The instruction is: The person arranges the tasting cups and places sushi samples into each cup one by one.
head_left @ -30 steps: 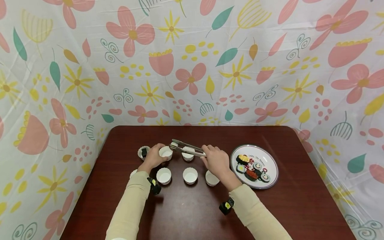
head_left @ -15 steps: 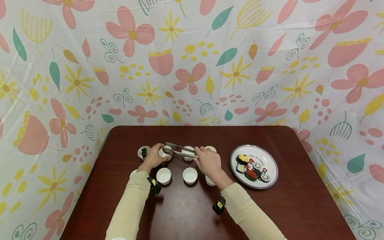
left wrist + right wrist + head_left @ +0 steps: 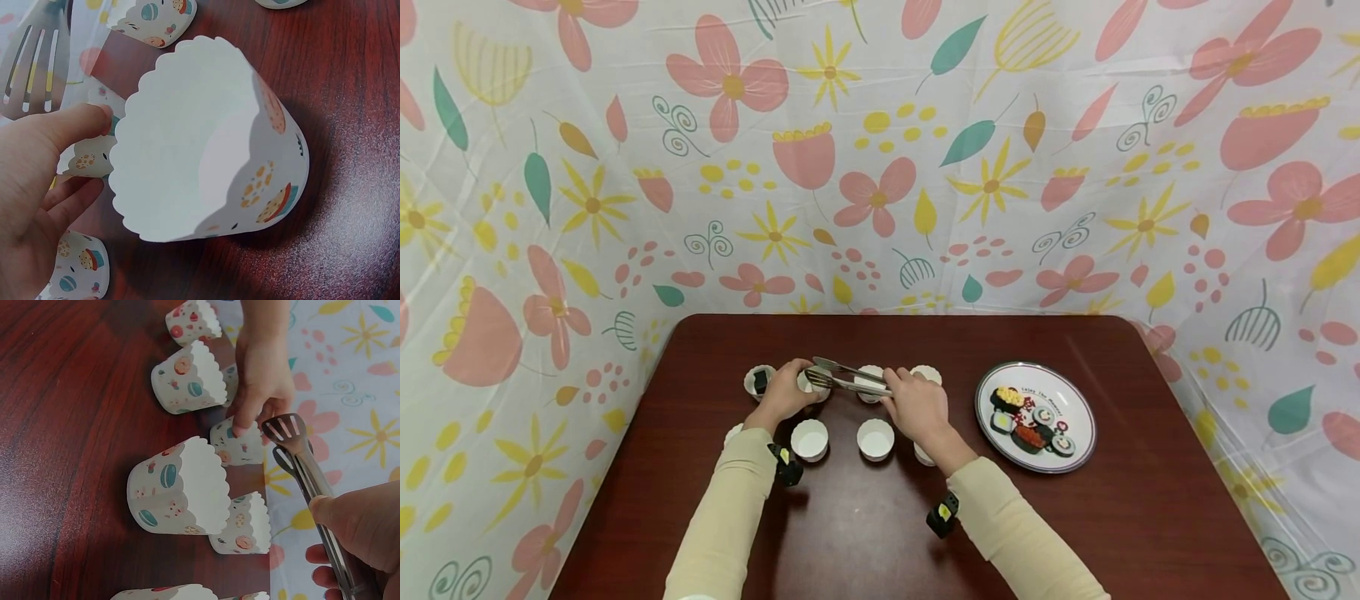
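Observation:
My left hand [image 3: 781,400] grips a small white paper baking cup [image 3: 236,449] with printed pastries and a scalloped rim, in the back row; its thumb lies on the near side. In my right hand [image 3: 917,406] is a pair of metal tongs [image 3: 853,382], reaching left. Their slotted tips [image 3: 286,428] are over the gripped cup, beside my left fingers in the head view. Whether anything lies inside that cup is hidden. Just left of it stands another paper cup [image 3: 750,385] holding a black piece [image 3: 761,382] of toy sushi.
More paper cups, such as a front one [image 3: 809,440] and its neighbour [image 3: 876,440], stand in two rows on the dark red table [image 3: 850,533]. A white oval plate [image 3: 1078,417] with several toy sushi pieces [image 3: 1028,437] is at the right. Flower-printed cloth [image 3: 880,125] hangs behind.
My right hand has moved left, bringing the tongs' tips from the gripped cup's right side to over it. My left hand keeps its place on the cup.

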Available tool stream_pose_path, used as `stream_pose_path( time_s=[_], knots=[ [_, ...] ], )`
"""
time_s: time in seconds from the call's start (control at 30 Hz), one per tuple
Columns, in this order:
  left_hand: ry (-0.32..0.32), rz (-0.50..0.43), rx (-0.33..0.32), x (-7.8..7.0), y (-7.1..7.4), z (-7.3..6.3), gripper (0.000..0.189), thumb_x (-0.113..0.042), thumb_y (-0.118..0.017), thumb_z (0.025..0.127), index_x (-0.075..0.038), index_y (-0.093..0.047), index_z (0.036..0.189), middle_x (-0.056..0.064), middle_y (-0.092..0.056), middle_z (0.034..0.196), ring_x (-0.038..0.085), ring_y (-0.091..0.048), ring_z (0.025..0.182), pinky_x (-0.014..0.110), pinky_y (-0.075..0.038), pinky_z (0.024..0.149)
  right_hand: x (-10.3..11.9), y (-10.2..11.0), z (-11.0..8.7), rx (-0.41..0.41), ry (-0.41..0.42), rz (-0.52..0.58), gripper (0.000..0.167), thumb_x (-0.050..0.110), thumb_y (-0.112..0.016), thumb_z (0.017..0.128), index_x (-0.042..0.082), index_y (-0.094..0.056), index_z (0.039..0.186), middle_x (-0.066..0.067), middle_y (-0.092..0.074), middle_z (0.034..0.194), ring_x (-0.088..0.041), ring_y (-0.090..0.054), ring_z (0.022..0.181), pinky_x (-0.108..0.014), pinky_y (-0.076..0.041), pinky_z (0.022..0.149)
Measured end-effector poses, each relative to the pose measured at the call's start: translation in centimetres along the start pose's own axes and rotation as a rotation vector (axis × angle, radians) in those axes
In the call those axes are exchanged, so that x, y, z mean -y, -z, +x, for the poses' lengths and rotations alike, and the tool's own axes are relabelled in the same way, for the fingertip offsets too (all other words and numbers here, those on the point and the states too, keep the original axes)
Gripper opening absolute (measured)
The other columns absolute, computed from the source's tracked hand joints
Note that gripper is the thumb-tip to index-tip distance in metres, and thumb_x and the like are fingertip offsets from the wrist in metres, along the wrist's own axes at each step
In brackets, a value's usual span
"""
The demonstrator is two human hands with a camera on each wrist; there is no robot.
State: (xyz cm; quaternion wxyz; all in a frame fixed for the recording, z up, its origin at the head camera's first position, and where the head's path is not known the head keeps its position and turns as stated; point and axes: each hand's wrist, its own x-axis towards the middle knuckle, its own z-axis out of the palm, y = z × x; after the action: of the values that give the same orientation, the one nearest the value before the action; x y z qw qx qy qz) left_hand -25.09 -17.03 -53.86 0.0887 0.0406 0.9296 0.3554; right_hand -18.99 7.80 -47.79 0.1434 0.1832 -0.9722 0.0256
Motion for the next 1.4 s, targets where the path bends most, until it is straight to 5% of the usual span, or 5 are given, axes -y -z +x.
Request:
stream_pose_path(
  time_s=[0.6, 1.4],
  knots=[
    [-0.022, 0.019, -0.02, 0.1, 0.0, 0.0, 0.058, -0.021, -0.073, 0.078, -0.009, -0.048, 0.129, 0.014, -0.05, 0.131, 0.032, -0.048, 0.118, 0.049, -0.042, 0.092, -0.9, 0.5, -1.0, -0.016, -0.053, 0.024, 0.034, 0.035, -0.071, 0.079, 0.016, -0.057, 0.104, -0.001, -0.06, 0.086, -0.023, -0.057, 0.071, -0.035, -0.045, 0.049],
    [-0.035, -0.016, -0.029, 0.2, 0.0, 0.0, 0.054, -0.019, -0.074, 0.078, -0.009, -0.05, 0.126, 0.012, -0.053, 0.124, 0.031, -0.053, 0.108, 0.045, -0.046, 0.084, -4.6, 1.2, -4.6, -0.17, -0.055, 0.059, 0.039, 0.029, -0.077, 0.072, 0.011, -0.06, 0.102, -0.005, -0.057, 0.078, -0.025, -0.054, 0.064, -0.035, -0.043, 0.047]
  ],
)
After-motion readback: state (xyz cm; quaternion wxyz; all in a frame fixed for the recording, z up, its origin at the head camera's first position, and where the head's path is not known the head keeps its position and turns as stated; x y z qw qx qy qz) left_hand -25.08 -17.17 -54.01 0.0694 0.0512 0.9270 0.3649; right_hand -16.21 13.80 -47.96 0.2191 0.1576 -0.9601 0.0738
